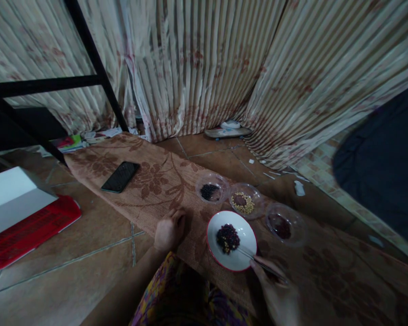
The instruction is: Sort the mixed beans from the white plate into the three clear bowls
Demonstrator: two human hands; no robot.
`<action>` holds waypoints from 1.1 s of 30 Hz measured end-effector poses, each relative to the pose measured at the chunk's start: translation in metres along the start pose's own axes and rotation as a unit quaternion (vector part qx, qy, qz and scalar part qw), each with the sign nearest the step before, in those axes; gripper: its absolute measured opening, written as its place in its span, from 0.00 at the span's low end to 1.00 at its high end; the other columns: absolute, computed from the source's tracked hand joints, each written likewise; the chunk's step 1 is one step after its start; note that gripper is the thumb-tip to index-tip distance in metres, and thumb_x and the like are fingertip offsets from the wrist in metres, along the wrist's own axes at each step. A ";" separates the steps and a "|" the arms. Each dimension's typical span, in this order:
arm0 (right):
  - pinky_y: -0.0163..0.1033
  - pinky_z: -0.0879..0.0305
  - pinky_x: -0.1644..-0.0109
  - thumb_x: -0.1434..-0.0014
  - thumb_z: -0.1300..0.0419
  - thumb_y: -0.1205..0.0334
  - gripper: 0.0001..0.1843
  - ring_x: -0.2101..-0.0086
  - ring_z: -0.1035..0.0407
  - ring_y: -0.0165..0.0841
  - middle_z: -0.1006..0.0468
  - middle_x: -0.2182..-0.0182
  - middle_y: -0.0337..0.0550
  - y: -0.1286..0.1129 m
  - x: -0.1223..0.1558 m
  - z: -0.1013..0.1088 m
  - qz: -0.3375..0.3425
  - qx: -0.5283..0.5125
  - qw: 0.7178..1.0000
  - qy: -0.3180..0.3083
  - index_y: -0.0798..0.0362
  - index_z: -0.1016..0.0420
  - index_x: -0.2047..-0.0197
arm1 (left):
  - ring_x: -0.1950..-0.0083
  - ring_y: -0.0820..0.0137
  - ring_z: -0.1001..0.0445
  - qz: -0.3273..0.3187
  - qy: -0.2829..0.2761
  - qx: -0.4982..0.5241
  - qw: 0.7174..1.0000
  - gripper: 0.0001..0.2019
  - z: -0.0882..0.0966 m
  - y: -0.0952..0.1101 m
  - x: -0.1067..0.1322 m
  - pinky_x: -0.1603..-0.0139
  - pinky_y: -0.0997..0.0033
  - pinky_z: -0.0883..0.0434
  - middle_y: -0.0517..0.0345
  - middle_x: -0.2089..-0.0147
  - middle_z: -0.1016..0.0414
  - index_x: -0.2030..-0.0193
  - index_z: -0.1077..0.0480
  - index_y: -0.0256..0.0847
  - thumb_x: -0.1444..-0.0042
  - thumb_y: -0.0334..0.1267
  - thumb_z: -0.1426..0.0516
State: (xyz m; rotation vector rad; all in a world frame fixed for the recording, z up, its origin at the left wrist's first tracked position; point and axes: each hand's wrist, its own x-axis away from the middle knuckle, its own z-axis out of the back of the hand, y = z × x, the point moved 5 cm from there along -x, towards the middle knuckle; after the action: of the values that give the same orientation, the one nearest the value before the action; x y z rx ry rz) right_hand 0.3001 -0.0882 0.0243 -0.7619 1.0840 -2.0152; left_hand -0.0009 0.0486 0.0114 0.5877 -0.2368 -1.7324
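My right hand [274, 283] is closed around a pair of thin chopsticks [245, 251], whose tips reach into a white bowl [246, 228] with a red rim. In that bowl lies a mixed heap of beans [228, 237], mostly dark red and black with some yellow ones. My left hand [169, 230] rests on the cloth left of the bowl, its fingers curled into a loose fist. Three clear plastic bowls stand in a row beyond: one with black beans [209, 192], one with yellow beans [247, 206], one with dark red beans [280, 228].
A brown flowered cloth [149, 179] covers the long, narrow table. On its left part lies a black phone [120, 177]. A red and white box [23, 203] sits on the tiled floor at left. Behind are striped curtains [197, 68], a skateboard [227, 132] and a black metal frame [98, 68].
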 end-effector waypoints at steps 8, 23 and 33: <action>0.42 0.27 0.58 0.58 0.32 0.40 0.22 0.59 0.23 0.44 0.17 0.63 0.49 -0.004 0.001 0.000 0.014 -0.012 1.000 0.004 0.51 0.18 0.70 | 0.59 0.67 0.23 0.007 -0.002 0.001 1.000 0.08 -0.001 -0.001 0.000 0.59 0.72 0.29 0.56 0.59 0.22 0.58 0.27 0.43 0.36 0.35 0.48; 0.49 0.29 0.50 0.53 0.31 0.48 0.18 0.61 0.23 0.43 0.17 0.65 0.51 -0.069 -0.062 0.013 0.185 -0.083 0.964 0.174 0.56 0.18 0.67 | 0.58 0.67 0.22 0.009 0.001 0.015 1.000 0.10 0.002 -0.001 -0.001 0.58 0.71 0.28 0.57 0.57 0.21 0.58 0.27 0.44 0.35 0.35 0.50; 0.48 0.29 0.51 0.53 0.31 0.48 0.18 0.63 0.23 0.43 0.17 0.66 0.51 -0.052 -0.065 0.011 0.171 -0.075 0.966 0.180 0.56 0.18 0.68 | 0.58 0.67 0.22 0.004 0.004 0.008 1.000 0.09 0.002 0.000 0.000 0.59 0.71 0.28 0.56 0.57 0.21 0.57 0.27 0.44 0.36 0.34 0.48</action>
State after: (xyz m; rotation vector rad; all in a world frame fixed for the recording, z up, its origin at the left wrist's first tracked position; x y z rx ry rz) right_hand 0.3298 -0.0208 0.0639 -0.2540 1.4777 -1.8240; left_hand -0.0020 0.0484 0.0130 0.6037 -0.2480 -1.7213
